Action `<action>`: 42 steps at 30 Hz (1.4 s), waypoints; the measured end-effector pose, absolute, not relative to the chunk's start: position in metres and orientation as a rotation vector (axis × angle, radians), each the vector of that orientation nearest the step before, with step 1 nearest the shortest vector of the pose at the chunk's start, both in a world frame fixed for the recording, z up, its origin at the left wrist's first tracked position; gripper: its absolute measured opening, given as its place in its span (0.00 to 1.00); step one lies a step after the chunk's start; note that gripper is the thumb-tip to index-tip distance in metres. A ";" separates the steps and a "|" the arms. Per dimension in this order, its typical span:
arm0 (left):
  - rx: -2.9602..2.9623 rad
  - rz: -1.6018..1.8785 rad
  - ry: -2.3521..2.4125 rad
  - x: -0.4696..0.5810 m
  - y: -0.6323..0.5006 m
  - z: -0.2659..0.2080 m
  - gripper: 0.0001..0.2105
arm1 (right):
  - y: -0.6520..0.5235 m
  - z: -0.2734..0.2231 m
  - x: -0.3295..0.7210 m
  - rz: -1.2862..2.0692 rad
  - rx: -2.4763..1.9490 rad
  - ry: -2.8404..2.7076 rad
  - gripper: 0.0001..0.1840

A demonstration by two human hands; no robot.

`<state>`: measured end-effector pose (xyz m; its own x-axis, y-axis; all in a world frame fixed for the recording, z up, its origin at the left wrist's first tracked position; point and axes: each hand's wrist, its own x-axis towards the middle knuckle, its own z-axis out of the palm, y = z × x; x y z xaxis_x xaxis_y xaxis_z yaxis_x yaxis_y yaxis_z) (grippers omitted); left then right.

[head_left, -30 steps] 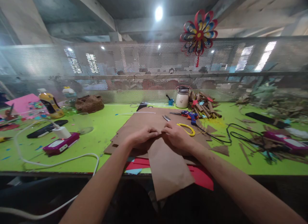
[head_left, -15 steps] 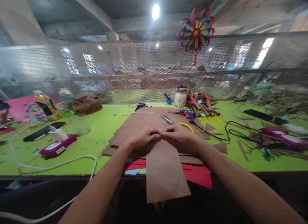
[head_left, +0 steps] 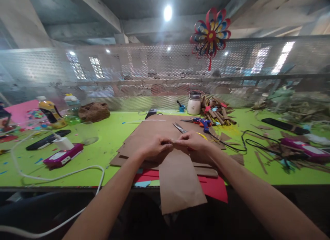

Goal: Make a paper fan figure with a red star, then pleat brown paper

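Note:
A strip of brown kraft paper (head_left: 180, 181) hangs toward me over the table's front edge. My left hand (head_left: 157, 145) and my right hand (head_left: 192, 142) pinch its far end, fingertips almost touching. Whether that end is folded or rolled is hidden by the fingers. Beneath lies a stack of brown paper sheets (head_left: 144, 138), with red paper (head_left: 213, 188) under its near edge. Just beyond my right hand, scissors (head_left: 179, 127) with yellow handles lie on the stack, partly covered by the hand. A blue glue gun (head_left: 203, 123) rests behind them.
Rolled paper tubes (head_left: 223, 114) and a white jar (head_left: 194, 104) stand at the back. Black cable (head_left: 244, 140) runs to a purple power strip (head_left: 304, 147) on the right. Another purple strip (head_left: 63, 155), a white cable (head_left: 85, 168) and a clear cup (head_left: 89, 133) are on the left.
The hanging end of the paper strip has shifted slightly right and up. My right hand has moved slightly and covers more of the scissors' yellow handles. Both hands keep their pinch.

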<state>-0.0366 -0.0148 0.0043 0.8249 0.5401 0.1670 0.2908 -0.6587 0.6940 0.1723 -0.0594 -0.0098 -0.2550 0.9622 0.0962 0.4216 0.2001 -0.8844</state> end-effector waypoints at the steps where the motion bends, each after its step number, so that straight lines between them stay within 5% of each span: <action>1: 2.320 0.484 0.605 -0.036 -0.015 0.004 0.14 | -0.060 -0.010 0.172 0.993 -1.295 -1.785 0.21; 21: 2.238 0.253 0.684 -0.047 -0.021 0.021 0.13 | -0.058 -0.002 0.177 0.834 -1.274 -1.865 0.14; 42: 1.917 0.417 0.617 -0.057 -0.025 0.037 0.14 | -0.063 0.003 0.182 1.259 -0.833 -1.484 0.21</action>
